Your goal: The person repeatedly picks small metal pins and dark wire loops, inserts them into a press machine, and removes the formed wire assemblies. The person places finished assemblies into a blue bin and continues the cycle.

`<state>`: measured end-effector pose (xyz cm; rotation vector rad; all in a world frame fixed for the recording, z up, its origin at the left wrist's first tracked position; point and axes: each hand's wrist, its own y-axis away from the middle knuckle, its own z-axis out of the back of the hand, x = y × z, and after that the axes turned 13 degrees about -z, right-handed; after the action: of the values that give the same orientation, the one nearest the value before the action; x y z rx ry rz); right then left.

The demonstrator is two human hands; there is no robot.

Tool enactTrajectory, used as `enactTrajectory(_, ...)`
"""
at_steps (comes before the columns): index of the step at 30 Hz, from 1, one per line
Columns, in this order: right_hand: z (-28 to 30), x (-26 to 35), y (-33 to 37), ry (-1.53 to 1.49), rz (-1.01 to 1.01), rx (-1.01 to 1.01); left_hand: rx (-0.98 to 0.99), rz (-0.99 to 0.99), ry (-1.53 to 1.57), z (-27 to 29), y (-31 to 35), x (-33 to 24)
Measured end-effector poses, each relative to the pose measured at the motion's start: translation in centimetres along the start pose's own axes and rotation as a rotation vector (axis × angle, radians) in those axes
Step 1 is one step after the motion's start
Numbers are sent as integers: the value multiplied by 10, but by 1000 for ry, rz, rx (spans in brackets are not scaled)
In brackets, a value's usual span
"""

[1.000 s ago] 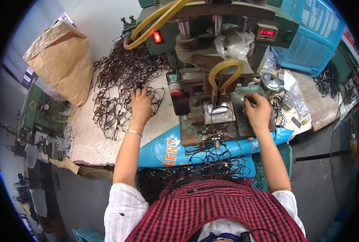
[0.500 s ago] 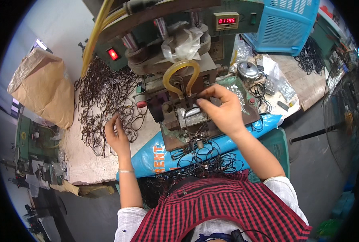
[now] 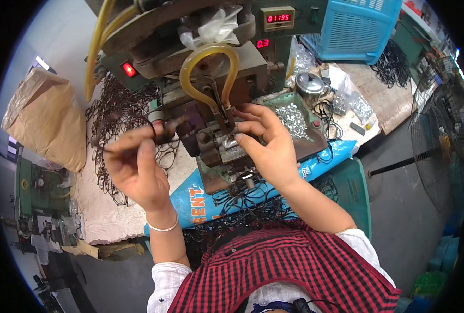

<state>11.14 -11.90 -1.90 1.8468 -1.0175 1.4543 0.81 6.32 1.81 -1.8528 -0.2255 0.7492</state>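
My left hand (image 3: 140, 175) is raised over the left of the bench, its fingers closed on a dark eyeglass frame (image 3: 178, 125) smeared by motion. My right hand (image 3: 273, 151) is at the press, thumb and fingertips drawn together beside the small metal fixture (image 3: 233, 152). What those fingertips hold, if anything, is too small to make out. A yellow tube bent in a loop (image 3: 186, 78) stands just above the fixture. Many more dark eyeglass frames (image 3: 119, 101) lie heaped on the bench beyond my left hand.
Small shiny pieces (image 3: 293, 119) lie in a green tray right of the fixture. Behind stand a lidded metal pot (image 3: 310, 83) and a blue basket (image 3: 344, 31). A blue plastic sack (image 3: 190, 195) with more frames lies in front. A fan (image 3: 440, 130) is at right.
My left hand has risen from the heap toward the press with an eyeglass frame. My right hand stays at the fixture. The view has shifted, and a second red display shows on the press.
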Motion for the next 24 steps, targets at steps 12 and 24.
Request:
enactTrajectory(12, 136, -65, -42, 1145, 297, -532, 900, -456, -322, -25, 47, -9)
enactTrajectory(24, 135, -77, -31, 1057, 395, -557, 842, -314, -428, -20, 77, -23)
